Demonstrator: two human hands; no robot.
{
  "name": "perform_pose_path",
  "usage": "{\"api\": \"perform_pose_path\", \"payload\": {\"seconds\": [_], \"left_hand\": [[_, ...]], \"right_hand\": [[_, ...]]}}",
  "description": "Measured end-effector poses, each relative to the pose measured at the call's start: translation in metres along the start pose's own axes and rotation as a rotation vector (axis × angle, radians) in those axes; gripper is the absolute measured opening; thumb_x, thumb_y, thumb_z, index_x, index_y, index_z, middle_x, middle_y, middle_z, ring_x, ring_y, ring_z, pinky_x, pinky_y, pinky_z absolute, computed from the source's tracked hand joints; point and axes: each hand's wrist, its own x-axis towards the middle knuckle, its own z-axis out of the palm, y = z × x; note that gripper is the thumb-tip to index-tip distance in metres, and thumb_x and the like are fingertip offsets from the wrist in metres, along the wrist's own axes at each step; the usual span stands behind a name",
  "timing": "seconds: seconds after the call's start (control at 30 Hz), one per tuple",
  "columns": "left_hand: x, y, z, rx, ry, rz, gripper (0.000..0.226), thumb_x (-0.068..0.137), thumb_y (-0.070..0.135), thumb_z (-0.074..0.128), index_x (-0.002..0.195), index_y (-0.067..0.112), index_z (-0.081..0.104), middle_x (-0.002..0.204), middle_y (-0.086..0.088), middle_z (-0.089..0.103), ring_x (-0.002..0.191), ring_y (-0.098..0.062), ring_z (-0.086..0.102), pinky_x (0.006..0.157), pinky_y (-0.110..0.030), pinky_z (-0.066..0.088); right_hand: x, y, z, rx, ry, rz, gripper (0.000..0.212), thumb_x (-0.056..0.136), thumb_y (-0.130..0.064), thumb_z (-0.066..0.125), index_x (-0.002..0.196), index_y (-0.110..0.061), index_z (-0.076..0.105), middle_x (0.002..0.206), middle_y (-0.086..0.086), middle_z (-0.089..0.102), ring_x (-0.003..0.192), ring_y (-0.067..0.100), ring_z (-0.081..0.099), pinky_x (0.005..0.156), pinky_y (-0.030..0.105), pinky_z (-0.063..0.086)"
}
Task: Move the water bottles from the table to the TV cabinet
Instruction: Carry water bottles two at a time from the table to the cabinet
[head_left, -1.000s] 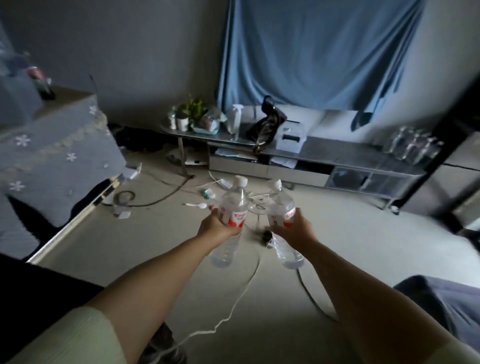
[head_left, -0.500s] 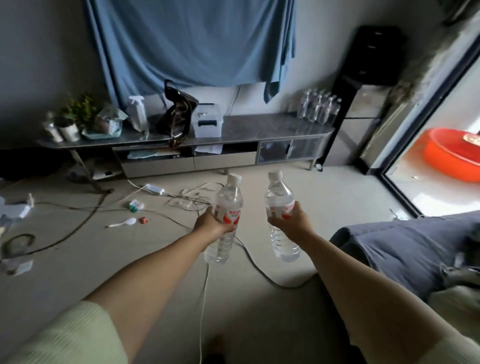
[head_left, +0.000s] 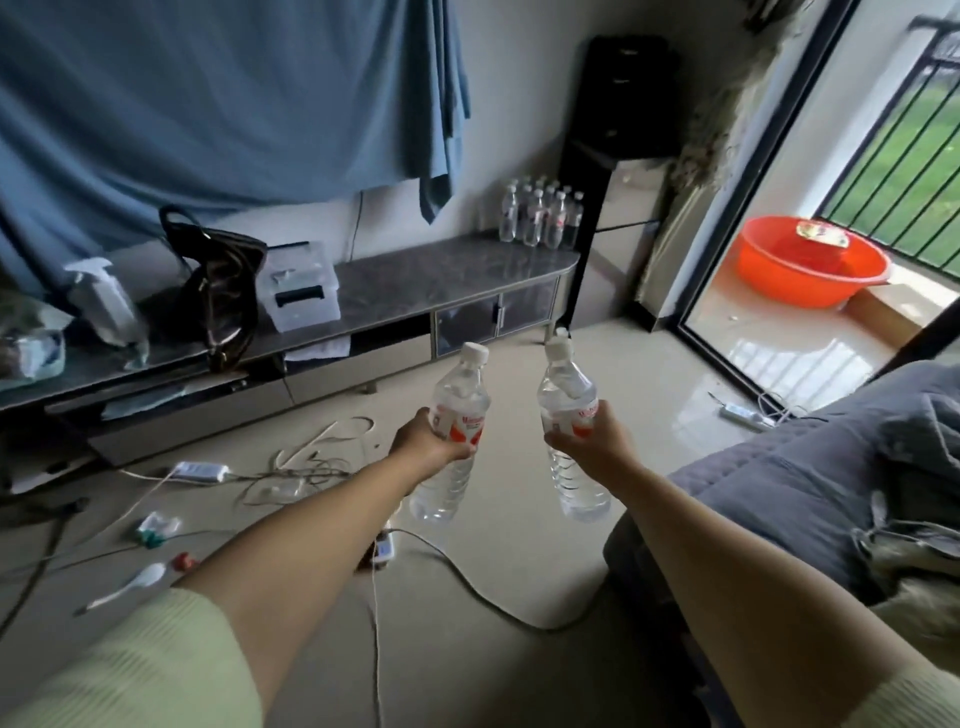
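My left hand (head_left: 423, 441) grips a clear water bottle (head_left: 457, 405) with a white cap and red label, held upright in front of me. In my right hand (head_left: 597, 441) is a second water bottle (head_left: 566, 384) of the same kind, tilted slightly left. Both hang over the floor, well short of the TV cabinet (head_left: 441, 280), a long low unit with a dark marble top along the far wall. Several more water bottles (head_left: 540, 215) stand together on the cabinet's right end.
On the cabinet are a brown handbag (head_left: 218, 291), a clear plastic box (head_left: 298, 286) and a spray bottle (head_left: 104, 306). Cables and a power strip (head_left: 200, 470) litter the floor. A grey-covered sofa (head_left: 810, 467) is at right. An orange basin (head_left: 810, 260) sits beyond the glass door.
My view has swung right, bringing the cabinet's right end and the balcony door into view. I am closer to the cabinet. Both bottles stay in my hands.
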Motion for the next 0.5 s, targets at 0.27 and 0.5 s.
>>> {"api": "perform_pose_path", "payload": {"seconds": [0.27, 0.5], "left_hand": [[0.097, 0.049, 0.031, 0.045, -0.104, 0.04, 0.061, 0.062, 0.035, 0.085, 0.115, 0.02, 0.058, 0.112, -0.002, 0.067, 0.102, -0.023, 0.062, 0.091, -0.033, 0.049], [0.212, 0.113, 0.069, 0.034, -0.136, 0.05, 0.054, 0.062, 0.034, 0.085, 0.108, 0.022, 0.06, 0.105, 0.0, 0.068, 0.098, -0.02, 0.063, 0.086, -0.03, 0.048]], "right_hand": [[0.088, 0.011, -0.011, -0.01, 0.038, 0.084, 0.054, 0.071, -0.029, 0.08, 0.114, -0.013, 0.051, 0.099, 0.003, 0.065, 0.091, 0.024, 0.061, 0.08, 0.034, 0.047], [0.223, 0.024, -0.044, 0.005, 0.035, 0.116, 0.05, 0.069, -0.03, 0.081, 0.106, -0.018, 0.05, 0.094, 0.0, 0.064, 0.086, 0.021, 0.059, 0.071, 0.029, 0.041]]}}
